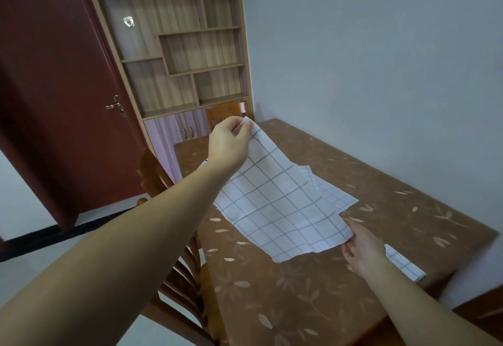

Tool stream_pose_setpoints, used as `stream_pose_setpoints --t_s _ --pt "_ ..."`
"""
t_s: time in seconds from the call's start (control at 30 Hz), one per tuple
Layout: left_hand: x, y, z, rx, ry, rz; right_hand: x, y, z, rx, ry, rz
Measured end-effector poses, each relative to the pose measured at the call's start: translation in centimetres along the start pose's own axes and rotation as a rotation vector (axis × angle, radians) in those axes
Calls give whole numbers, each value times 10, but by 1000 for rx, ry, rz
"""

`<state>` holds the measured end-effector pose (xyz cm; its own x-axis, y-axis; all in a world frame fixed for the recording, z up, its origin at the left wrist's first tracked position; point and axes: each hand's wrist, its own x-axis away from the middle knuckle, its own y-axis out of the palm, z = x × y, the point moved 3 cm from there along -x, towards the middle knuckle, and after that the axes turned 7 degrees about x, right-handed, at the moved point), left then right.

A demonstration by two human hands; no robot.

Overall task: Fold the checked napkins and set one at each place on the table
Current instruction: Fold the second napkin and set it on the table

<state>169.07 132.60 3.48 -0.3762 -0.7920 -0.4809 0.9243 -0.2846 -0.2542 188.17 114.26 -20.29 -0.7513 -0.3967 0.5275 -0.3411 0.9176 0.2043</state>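
left hand (228, 138): pinches 1 corner of the checked napkin (272, 204) between thumb and fingertips, raised above the table (299, 305)
right hand (362, 250): holds the opposite corner, low over the table
checked napkin: unfolded, sloping down from the left pinch to the right-hand hold
flat napkin (337, 196): on the table under the held one, just beyond the right hand
folded napkin (405, 264): at the table edge, beside the right wrist
chair (163, 182): below the left forearm

The lifted napkin (275, 204) is covering most of a second napkin (340, 198) (just its right corner is peeking out); the right hand (363, 251) is blocking part of a folded napkin (405, 265).
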Motion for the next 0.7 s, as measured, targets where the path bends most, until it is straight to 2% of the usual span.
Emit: stream_pose_setpoints --t_s 0.1,0.17,0.27,0.37,0.53,0.63,0.7 --pt "-1 1 4 -11 9 -52 9 0 -10 268 -155 73" --pt "-1 2 6 -31 28 -98 27 7 -27 487 -339 52" --pt "0 6 6 -59 47 -202 60 34 -65 658 -641 -159" --pt "2 9 8 -91 74 -328 92 69 -99 765 -862 -370" --pt "9 5 22 -70 145 -473 138 102 -131 957 -1072 -454" --pt "8 -11 18 21 116 -376 143 99 -143 927 -1057 -510" --pt "11 -25 -2 154 -15 -154 140 92 -153 771 -979 -533"
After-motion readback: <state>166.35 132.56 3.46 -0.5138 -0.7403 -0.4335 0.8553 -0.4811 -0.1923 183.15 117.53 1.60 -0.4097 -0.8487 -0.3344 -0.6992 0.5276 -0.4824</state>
